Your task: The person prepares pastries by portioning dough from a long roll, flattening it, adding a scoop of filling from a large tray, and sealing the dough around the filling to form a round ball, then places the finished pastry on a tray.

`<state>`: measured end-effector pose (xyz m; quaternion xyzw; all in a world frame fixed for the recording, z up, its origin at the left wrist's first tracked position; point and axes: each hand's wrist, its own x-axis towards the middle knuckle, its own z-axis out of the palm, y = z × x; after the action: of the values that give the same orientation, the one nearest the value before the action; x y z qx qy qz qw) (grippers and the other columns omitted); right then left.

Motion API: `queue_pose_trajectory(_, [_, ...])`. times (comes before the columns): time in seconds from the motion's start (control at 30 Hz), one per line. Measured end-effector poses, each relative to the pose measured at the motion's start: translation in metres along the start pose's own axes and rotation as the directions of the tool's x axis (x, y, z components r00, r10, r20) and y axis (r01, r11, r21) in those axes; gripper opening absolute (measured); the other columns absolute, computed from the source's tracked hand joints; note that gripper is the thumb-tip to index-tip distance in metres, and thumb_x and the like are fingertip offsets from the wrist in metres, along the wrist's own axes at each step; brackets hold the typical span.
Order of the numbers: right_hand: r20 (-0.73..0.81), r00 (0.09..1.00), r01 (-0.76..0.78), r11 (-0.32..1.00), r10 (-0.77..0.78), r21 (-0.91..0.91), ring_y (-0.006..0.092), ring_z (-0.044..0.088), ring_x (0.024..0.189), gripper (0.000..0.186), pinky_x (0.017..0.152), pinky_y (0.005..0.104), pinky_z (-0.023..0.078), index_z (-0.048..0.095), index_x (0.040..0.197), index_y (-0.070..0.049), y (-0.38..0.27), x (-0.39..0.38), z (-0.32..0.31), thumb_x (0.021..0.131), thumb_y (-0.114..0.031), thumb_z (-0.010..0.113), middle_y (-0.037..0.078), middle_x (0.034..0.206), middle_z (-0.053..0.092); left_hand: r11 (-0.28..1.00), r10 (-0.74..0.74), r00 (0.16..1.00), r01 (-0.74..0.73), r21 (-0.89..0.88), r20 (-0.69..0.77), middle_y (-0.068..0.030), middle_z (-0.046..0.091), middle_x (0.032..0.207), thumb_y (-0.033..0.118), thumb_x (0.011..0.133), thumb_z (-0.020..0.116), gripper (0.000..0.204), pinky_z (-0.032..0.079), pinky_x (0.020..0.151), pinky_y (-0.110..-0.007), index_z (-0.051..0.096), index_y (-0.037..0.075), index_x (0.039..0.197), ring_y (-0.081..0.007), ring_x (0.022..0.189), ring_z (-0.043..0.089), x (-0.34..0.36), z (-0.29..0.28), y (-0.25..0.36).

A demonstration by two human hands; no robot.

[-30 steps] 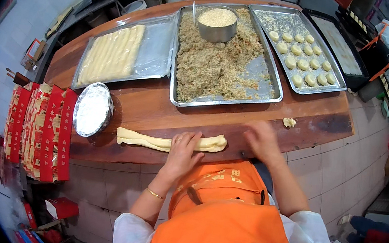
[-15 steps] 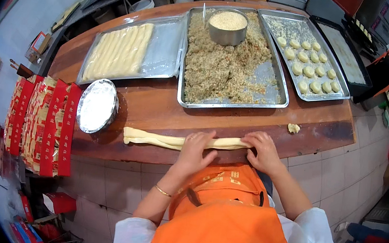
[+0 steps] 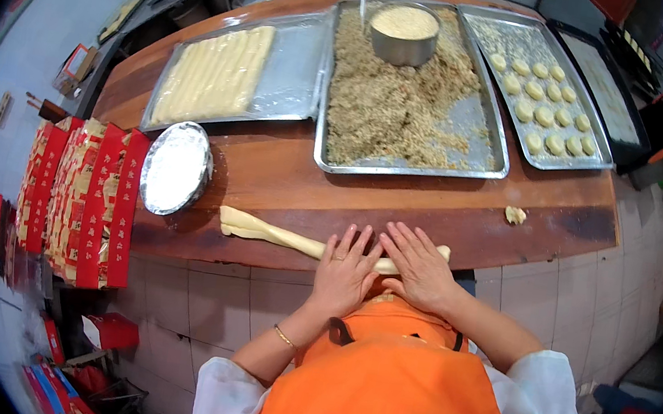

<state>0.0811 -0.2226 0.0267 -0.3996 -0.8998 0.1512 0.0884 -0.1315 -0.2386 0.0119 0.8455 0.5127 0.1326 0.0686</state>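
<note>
A long pale dough roll (image 3: pixel 274 234) lies along the near edge of the wooden table. Flat on its right half rests my left hand (image 3: pixel 346 271), fingers stretched out and pointing away from me. Right beside it, my right hand (image 3: pixel 417 267) presses on the roll too, fingers extended and leaning left. The roll's right tip shows just past that hand; the part beneath both palms is hidden. At its left end the dough looks wider and folded. A small scrap of dough (image 3: pixel 515 215) sits on the table to the right.
Beyond the roll stands a large tray (image 3: pixel 410 172) of crumbly brown filling with a metal bowl (image 3: pixel 403 49) of pale grains. Left of it, a plastic-covered tray (image 3: pixel 294 70) holds dough strips; right, a tray (image 3: pixel 485 35) holds small dough rounds. A foil-rimmed bowl of white powder (image 3: pixel 177 169) neighbours red packages (image 3: pixel 92 202).
My hands have come together over the roll's right half and flattened, fingers now stretched out. The left hand moved right, the right hand moved left. The covered dough looks rounder and narrower.
</note>
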Motion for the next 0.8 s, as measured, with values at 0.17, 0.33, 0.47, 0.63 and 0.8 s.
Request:
queue_pose_trajectory(0.17, [-0.277,0.949,-0.208,0.958,0.149,-0.199,0.0347,0.022,0.150,0.079,0.122,0.0508,0.017,0.033,0.153,-0.011,0.021,0.055,-0.017,0.089,-0.045,0.065,0.019,0.160,0.027,0.979,-0.152,0.965,0.177,0.101,-0.215,-0.0179,0.020,0.163,0.040,0.092,0.061,0.066,0.012,0.117,-0.065,0.040,0.023,0.152,-0.0366,0.151,0.017,0.067,-0.008,-0.018])
queue_pose_trajectory(0.33, [-0.170,0.985,-0.060,0.981,0.029,-0.182,0.0332,0.023,0.149,0.076,0.121,0.0510,0.019,0.037,0.152,-0.013,0.028,0.038,-0.024,0.088,-0.038,0.068,0.018,0.159,0.028,0.996,-0.075,0.984,0.083,0.046,-0.161,-0.0192,0.030,0.158,0.035,0.092,0.063,0.062,0.019,0.117,-0.059,0.045,0.018,0.149,-0.0368,0.149,0.023,0.046,-0.005,-0.021])
queue_pose_trajectory(0.47, [-0.020,0.996,-0.086,0.983,0.084,-0.162,0.0301,0.026,0.149,0.078,0.121,0.0488,0.020,0.036,0.152,-0.011,0.020,-0.015,-0.011,0.087,-0.038,0.069,0.016,0.159,0.031,0.993,0.007,0.999,-0.014,-0.119,-0.051,-0.0154,0.045,0.149,0.029,0.090,0.064,0.058,0.032,0.112,-0.052,0.051,0.016,0.144,-0.0355,0.142,0.037,-0.012,-0.001,-0.021])
queue_pose_trajectory(0.63, [-0.268,0.963,-0.088,0.983,0.042,-0.162,0.0304,0.027,0.148,0.079,0.122,0.0474,0.019,0.035,0.152,-0.005,-0.012,0.066,-0.017,0.088,-0.041,0.067,0.017,0.158,0.033,0.996,-0.028,0.967,0.049,0.077,-0.252,-0.0132,0.047,0.149,0.029,0.091,0.060,0.055,0.032,0.113,-0.050,0.051,0.013,0.144,-0.0328,0.142,0.039,0.025,-0.035,-0.079])
queue_pose_trajectory(0.8, [-0.081,0.986,0.145,0.989,-0.147,-0.029,0.0301,0.025,0.149,0.079,0.123,0.0466,0.016,0.036,0.151,-0.004,-0.035,0.084,0.017,0.089,-0.042,0.065,0.016,0.158,0.032,0.996,-0.004,0.998,0.010,0.085,-0.061,-0.0134,0.047,0.149,0.035,0.094,0.053,0.055,0.030,0.114,-0.053,0.050,0.013,0.145,-0.0344,0.141,0.039,-0.030,-0.033,-0.100])
